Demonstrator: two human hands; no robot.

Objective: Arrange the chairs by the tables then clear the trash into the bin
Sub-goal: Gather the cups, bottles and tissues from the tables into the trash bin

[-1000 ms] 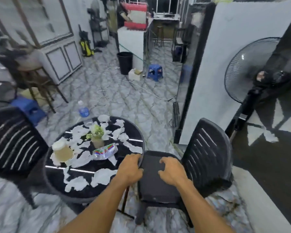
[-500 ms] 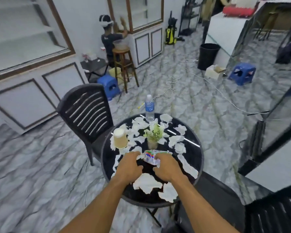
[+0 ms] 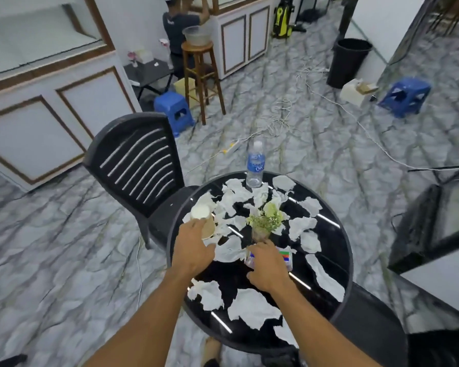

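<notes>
Torn white paper scraps [image 3: 252, 307] litter the round glossy black table [image 3: 228, 276]. The left hand [image 3: 194, 250] curls round a tilted tan paper cup [image 3: 204, 221] near the slatted black plastic chair [image 3: 141, 165]; the right hand [image 3: 266, 266] clutches a crinkly multicoloured foil wrapper [image 3: 286, 256] beside the leafy potted plant [image 3: 265, 223]

Round black table [image 3: 337, 250], torn paper [image 3: 252, 307], bottle [image 3: 255, 165]
</notes>
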